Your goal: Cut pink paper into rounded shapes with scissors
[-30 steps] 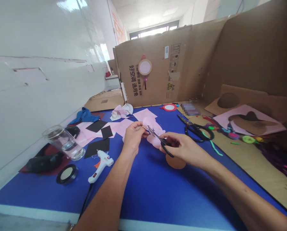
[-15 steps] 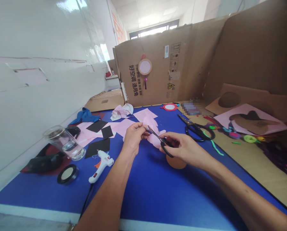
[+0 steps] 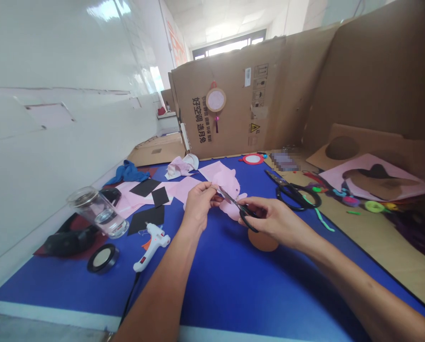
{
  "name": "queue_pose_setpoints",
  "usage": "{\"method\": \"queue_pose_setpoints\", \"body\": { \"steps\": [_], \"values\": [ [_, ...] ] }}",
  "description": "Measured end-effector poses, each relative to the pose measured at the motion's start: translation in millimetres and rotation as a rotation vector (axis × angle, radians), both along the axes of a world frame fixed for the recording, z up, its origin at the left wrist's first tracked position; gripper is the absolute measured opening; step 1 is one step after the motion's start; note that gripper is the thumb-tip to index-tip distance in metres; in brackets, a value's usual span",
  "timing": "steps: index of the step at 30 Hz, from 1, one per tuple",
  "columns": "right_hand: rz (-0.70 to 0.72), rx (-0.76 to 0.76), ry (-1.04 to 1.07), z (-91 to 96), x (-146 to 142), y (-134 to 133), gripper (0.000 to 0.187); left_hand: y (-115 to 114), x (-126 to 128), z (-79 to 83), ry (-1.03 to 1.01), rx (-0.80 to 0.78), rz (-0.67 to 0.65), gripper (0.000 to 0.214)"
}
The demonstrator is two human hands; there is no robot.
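My right hand (image 3: 269,219) grips a small pair of scissors (image 3: 248,219) by its black handles, with the blades reaching left toward my other hand. At the blade tips, the fingers of my left hand (image 3: 200,204) are pinched together; what they hold is too small and too hidden to make out. Beyond and below the blades lies a pink cut-out (image 3: 231,180) with rounded edges and a dark dot, partly covered by both hands. A round brown cardboard disc (image 3: 263,241) lies under my right hand.
Left are a glue gun (image 3: 151,247), a water glass (image 3: 101,216), a tape roll (image 3: 103,258) and black squares (image 3: 146,219). Larger black scissors (image 3: 293,190) lie right, near cardboard sheets and a pink sheet (image 3: 371,175) with a cut hole. A tall cardboard box (image 3: 230,133) stands behind.
The view has shifted slightly. My hands stay nearly in place, and more of the pink cut-out, with its dark dot, shows behind the scissor blades.
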State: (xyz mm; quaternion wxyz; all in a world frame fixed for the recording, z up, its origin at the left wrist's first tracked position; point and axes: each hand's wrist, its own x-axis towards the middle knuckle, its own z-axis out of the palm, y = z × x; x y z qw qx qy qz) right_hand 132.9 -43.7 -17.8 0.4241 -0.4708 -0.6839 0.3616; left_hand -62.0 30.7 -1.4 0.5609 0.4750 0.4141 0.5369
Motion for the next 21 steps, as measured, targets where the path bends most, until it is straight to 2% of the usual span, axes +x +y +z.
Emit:
{"method": "queue_pose_setpoints", "body": {
  "steps": [8,21],
  "values": [
    [0.015,-0.010,0.007,-3.8,0.8,2.3,0.038,-2.2,1.5,0.8,-0.036,-0.026,-0.018,0.013],
    [-0.067,0.062,-0.075,-4.6,0.4,2.9,0.035,-5.6,6.3,-1.8,-0.044,-0.074,-0.033,0.013]
  ]
}}
